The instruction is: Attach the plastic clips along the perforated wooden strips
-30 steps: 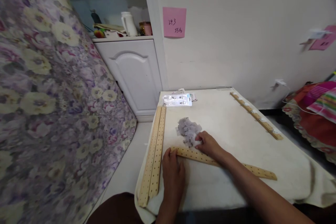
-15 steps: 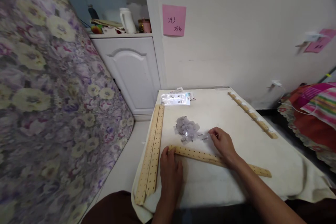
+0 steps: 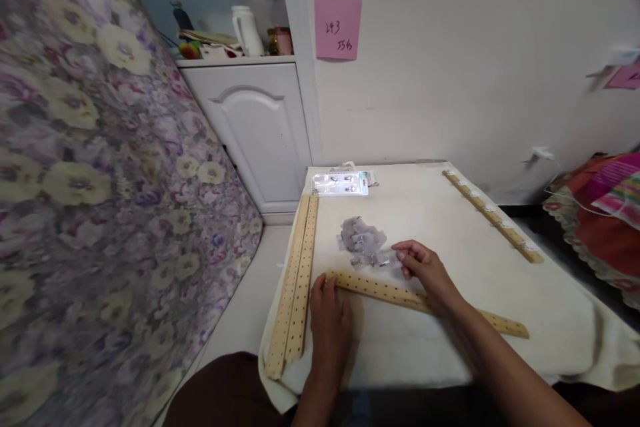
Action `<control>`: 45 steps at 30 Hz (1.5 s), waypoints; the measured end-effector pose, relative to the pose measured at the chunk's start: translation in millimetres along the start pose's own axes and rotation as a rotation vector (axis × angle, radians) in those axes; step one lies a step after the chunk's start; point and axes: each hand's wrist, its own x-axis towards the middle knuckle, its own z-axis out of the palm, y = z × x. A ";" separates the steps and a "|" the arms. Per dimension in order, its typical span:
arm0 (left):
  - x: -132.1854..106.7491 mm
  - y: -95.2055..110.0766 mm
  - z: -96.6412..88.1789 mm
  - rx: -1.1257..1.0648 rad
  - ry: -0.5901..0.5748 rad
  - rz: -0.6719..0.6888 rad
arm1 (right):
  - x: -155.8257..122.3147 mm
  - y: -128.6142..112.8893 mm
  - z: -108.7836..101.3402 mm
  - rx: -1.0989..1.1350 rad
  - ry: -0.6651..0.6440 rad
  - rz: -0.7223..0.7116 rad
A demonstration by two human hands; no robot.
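Observation:
A perforated wooden strip [image 3: 380, 289] lies slantwise across the near part of the table. My left hand [image 3: 331, 323] has its fingers closed over the strip's left end. Just beyond the strip is a heap of small translucent plastic bags [image 3: 361, 235] with little metal pieces inside. My right hand [image 3: 425, 270] reaches over the strip, thumb and forefinger closed on the edge of a small plastic bag [image 3: 388, 259] at the heap's right side. The right forearm hides part of the strip.
Two more perforated wooden strips [image 3: 301, 280] lie side by side along the table's left edge. A clear blister pack [image 3: 341, 183] rests at the back left. Near the right edge lies a wooden strip with white round pieces [image 3: 493, 215]. A floral curtain [image 3: 115, 213] hangs at left.
My right hand has moved slightly left to the small bag, its fingers now at the bag's edge. The left hand stays on the strip's end. The camera view has shifted a little.

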 end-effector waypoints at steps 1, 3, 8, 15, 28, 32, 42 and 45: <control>-1.2 0.5 -1.6 -0.009 0.006 -0.004 | 1.0 1.6 6.7 0.034 -0.036 0.013; -4.0 1.7 -5.7 -0.030 0.014 -0.009 | 3.9 6.7 21.6 0.060 -0.102 0.034; -9.8 4.4 -16.3 -0.055 0.016 -0.057 | 15.1 20.0 58.9 -0.063 -0.245 -0.005; -8.1 3.6 -17.1 -0.055 -0.022 -0.129 | 35.0 22.3 90.6 -0.443 -0.326 -0.225; -13.5 2.0 -15.6 0.017 -0.053 -0.034 | 39.1 35.7 101.3 -0.707 -0.232 -0.277; -12.3 -1.7 -13.3 0.085 -0.065 -0.001 | 39.3 36.0 103.2 -0.729 -0.233 -0.286; -12.7 -5.1 -10.7 0.109 -0.061 0.050 | 41.3 37.2 104.6 -0.730 -0.233 -0.276; -12.6 -6.2 -9.5 0.122 -0.048 0.062 | 41.7 37.7 104.9 -0.733 -0.236 -0.267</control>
